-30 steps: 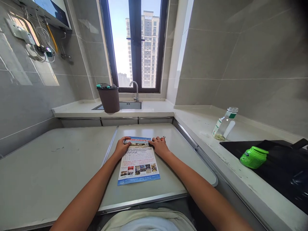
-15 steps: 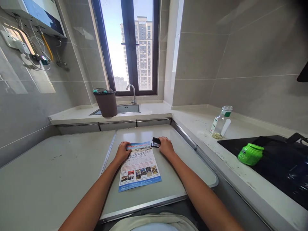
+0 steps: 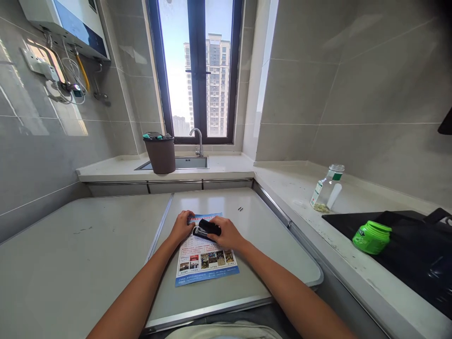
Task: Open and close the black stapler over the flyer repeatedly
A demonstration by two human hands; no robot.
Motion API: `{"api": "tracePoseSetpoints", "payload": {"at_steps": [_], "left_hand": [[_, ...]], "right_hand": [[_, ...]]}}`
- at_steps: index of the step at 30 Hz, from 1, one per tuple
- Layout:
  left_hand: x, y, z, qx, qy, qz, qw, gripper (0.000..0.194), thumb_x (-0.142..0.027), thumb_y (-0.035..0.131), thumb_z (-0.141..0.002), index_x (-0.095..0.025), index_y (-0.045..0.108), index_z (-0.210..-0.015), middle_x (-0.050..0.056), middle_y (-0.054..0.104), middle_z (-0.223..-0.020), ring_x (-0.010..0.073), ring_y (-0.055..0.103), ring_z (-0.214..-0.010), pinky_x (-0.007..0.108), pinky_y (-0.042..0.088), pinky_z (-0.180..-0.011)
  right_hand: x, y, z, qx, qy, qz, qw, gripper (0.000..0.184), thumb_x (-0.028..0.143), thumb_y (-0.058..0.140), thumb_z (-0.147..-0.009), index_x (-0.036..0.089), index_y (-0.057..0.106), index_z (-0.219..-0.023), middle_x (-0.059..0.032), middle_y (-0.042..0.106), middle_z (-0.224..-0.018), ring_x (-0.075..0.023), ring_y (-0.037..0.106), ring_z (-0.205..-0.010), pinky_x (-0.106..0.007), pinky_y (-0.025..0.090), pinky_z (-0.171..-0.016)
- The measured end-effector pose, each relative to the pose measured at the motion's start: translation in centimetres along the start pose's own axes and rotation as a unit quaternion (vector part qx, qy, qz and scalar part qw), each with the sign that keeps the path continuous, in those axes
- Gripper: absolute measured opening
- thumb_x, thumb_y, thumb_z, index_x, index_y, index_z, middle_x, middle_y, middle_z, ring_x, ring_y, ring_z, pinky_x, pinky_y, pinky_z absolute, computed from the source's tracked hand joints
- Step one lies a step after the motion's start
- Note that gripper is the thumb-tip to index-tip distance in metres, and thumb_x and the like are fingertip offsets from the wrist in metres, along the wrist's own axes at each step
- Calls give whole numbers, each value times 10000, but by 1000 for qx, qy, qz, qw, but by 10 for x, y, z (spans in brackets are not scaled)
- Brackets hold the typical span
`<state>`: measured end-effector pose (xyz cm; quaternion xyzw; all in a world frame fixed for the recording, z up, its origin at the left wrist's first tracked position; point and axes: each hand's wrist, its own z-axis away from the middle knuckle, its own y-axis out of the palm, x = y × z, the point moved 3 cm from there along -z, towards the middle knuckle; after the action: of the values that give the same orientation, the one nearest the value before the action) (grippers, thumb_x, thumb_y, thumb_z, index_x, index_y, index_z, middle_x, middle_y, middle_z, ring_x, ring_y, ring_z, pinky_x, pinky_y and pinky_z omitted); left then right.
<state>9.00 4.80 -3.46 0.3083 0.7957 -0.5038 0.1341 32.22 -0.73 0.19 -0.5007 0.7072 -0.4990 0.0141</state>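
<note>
- R hand (image 3: 228, 234) gripping stapler (image 3: 209, 228) over flyer (image 3: 197, 245).
- L hand (image 3: 181, 226) at flyer's L edge; pinch unclear.
- Stapling: can't tell if done; no staple vis.

My right hand (image 3: 227, 235) and the black stapler (image 3: 208, 228) cover part of the leaflet (image 3: 204, 250); its fine print is too small to read. Whether my left hand (image 3: 181, 227) grips or presses it, I cannot tell. Two slivers (image 3: 240, 209) are too tiny to identify. The bin (image 3: 160, 156) hides part of the sink (image 3: 192, 163). The top edge crops the wall unit (image 3: 70, 26).
</note>
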Motion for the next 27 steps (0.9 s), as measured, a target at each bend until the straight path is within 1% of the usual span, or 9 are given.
{"api": "tracePoseSetpoints", "payload": {"at_steps": [3,7,9,12,16,19,22,25,27], "left_hand": [[1,1,-1,3,3,5,1000,178,-115,587,-799,-184,635,-955,66,656,-977,223,618,-931,352,472,-887],[5,3,-1,-10,-6,10,1000,160,-139,554,-835,-189,644,-957,76,637,-1020,231,620,-974,372,473,-922],[8,3,-1,-18,-18,20,999,160,-162,553,-849,-190,646,-976,83,617,-1062,229,623,-990,373,482,-926],[13,5,-1,-22,-42,38,998,160,-190,560,-849,-182,646,-984,88,593,-1072,216,637,-950,356,509,-882],[17,8,0,-21,-58,47,997,159,-204,567,-832,-181,658,-961,81,588,-1037,205,644,-894,345,524,-843],[18,7,0,-26,-58,55,996,160,-220,566,-830,-188,660,-955,74,590,-1019,200,643,-879,340,527,-830],[18,6,0,-28,-66,60,996,166,-222,564,-825,-186,661,-955,76,596,-1017,199,644,-865,344,526,-830],[17,5,0,-29,-69,61,995,168,-222,567,-818,-185,665,-949,79,602,-1019,199,645,-852,347,525,-825],[17,4,-1,-33,-68,60,995,159,-225,571,-814,-183,665,-934,78,604,-1007,199,645,-842,345,526,-816]], "right_hand": [[7,11,3,35,1,13,999,339,329,801,-766,224,680,-1064,-36,705,-1035,-209,639,-927,-297,443,-824],[1,8,0,78,6,16,997,332,335,787,-760,212,676,-1048,-33,710,-1013,-195,630,-901,-271,428,-783],[-9,0,-1,121,5,8,993,322,321,779,-747,202,673,-1027,-22,706,-973,-179,618,-858,-249,415,-735],[-33,-18,3,212,24,-26,977,340,302,756,-740,197,682,-1055,-2,702,-941,-163,606,-814,-229,406,-689],[-69,-46,16,304,77,-76,946,480,293,758,-717,204,676,-1182,-7,707,-1057,-188,620,-910,-240,441,-757],[-88,-63,23,325,114,-83,935,511,296,779,-682,200,692,-1176,-7,699,-1070,-205,618,-940,-252,452,-782],[-93,-73,26,331,132,-109,928,542,354,802,-677,207,691,-1187,-8,689,-1071,-209,612,-947,-257,453,-791],[-95,-74,27,332,139,-152,921,530,542,749,-751,194,698,-1148,-21,683,-1011,-194,603,-891,-253,444,-754],[-98,-69,25,309,133,-164,927,534,662,640,-813,169,712,-1007,-24,661,-897,-172,575,-805,-246,420,-697]]}}
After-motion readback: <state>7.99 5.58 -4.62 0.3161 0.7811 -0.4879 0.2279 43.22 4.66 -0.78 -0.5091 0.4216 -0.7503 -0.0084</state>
